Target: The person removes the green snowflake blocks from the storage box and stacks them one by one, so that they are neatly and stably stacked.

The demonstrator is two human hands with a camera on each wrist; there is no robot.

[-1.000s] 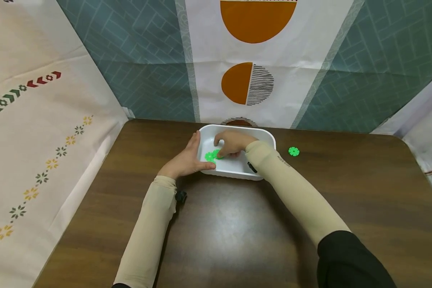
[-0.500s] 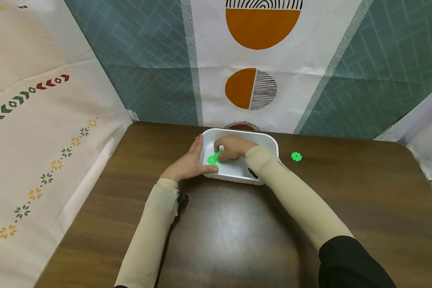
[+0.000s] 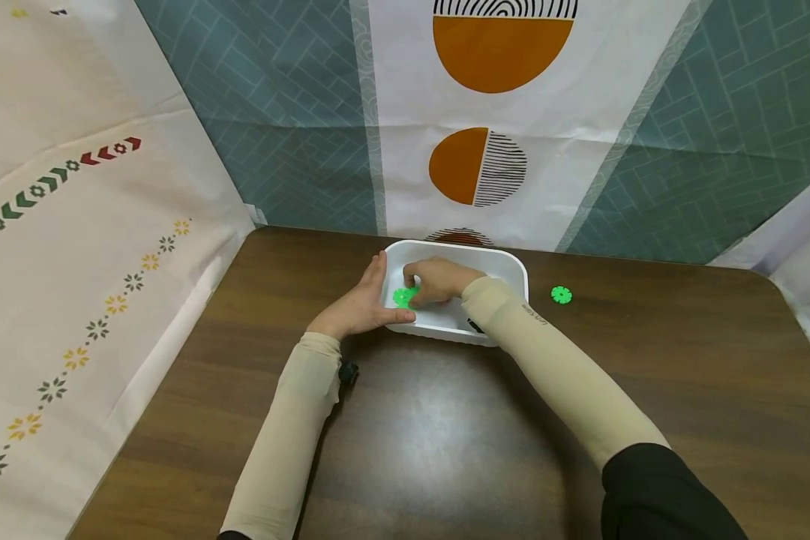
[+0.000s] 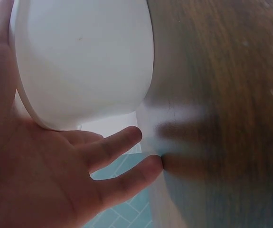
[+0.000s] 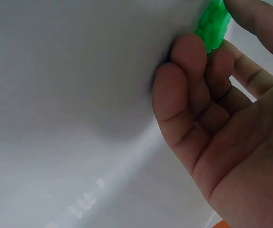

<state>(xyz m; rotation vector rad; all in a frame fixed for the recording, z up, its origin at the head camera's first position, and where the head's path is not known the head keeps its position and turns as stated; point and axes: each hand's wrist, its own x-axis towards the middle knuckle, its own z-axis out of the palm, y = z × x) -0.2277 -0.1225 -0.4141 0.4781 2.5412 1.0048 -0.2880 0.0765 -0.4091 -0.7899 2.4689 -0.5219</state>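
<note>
White tray walls [image 3: 496, 262] around right hand [image 3: 440, 279] clamped on green pieces [image 3: 403, 297], left hand [image 3: 355, 301] splayed at rim [image 3: 445, 334]

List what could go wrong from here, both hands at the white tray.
1. The right grip has the green pieces at its fingertips; one might slip.
2. The left grip spreads along one end of the white tray, thumb at the near rim; uneven pressure could shift or tip it.
3. A loose green disc lies outside on the table; it might be overlooked.
</note>
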